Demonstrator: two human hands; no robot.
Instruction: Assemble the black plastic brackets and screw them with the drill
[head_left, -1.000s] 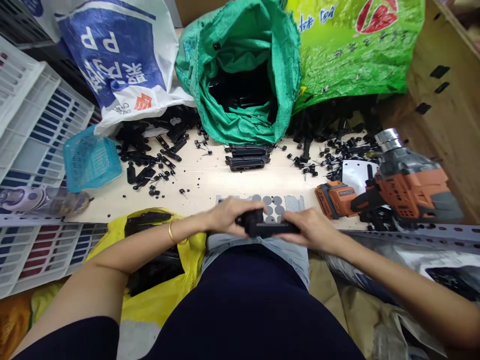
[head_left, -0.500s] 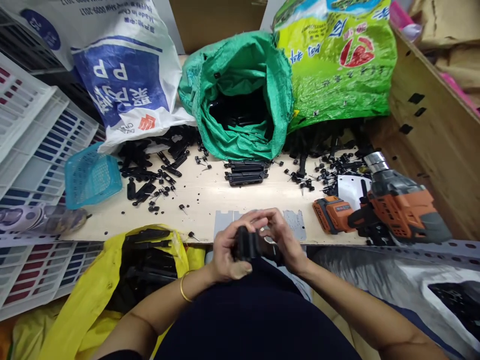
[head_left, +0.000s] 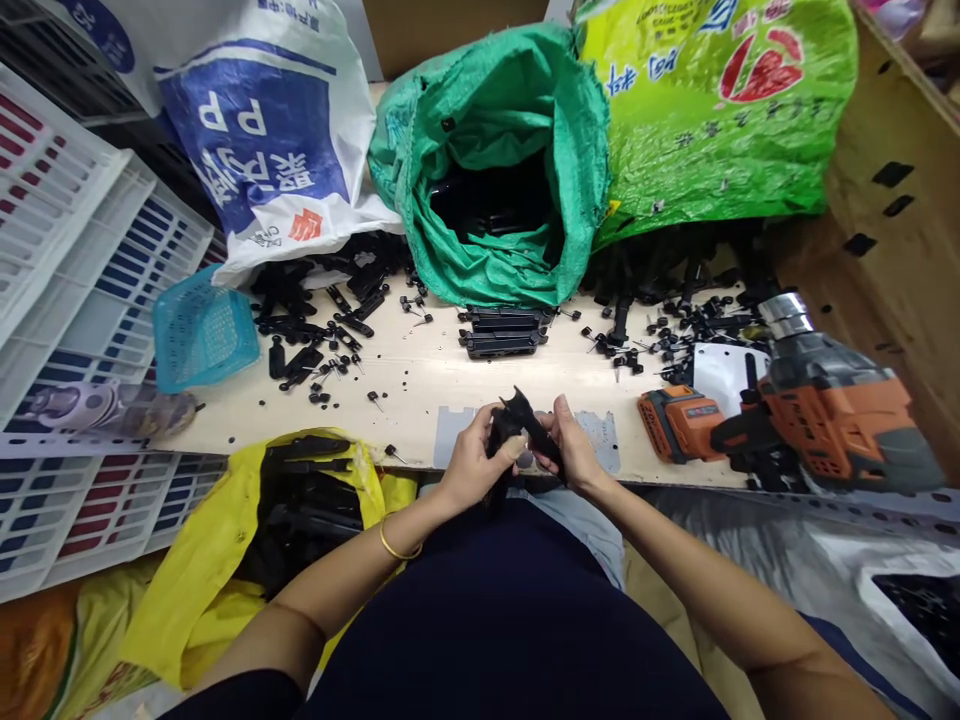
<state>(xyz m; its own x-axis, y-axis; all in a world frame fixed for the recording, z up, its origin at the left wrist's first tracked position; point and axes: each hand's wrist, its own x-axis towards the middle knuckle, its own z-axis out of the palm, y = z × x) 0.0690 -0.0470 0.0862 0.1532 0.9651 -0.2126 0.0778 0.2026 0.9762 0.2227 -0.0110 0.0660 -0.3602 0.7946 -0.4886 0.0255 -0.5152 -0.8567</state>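
My left hand (head_left: 480, 460) is closed around a black plastic part (head_left: 501, 432), its thumb pressed on the near side. In my right hand (head_left: 574, 447) is a long black plastic piece (head_left: 541, 438), tilted, its forked upper end pointing up and left. The two pieces meet or overlap between my hands; whether they are joined I cannot tell. Both hands are above the bench's front edge, close to my body. Beyond them lies a small stack of black plastic parts (head_left: 504, 335), in front of the open green sack (head_left: 491, 250).
An orange cordless impact wrench (head_left: 832, 410) lies at the right. Loose black parts (head_left: 300, 350) and small screws with black heads (head_left: 675, 335) are scattered on the bench. A blue basket (head_left: 204, 335) stands left; a yellow sack (head_left: 187, 560) of black parts hangs below the edge.
The black pieces have turned from end-on to a tilted pose, showing the forked end. My hands have moved slightly apart and up. The camera view has shifted a little.
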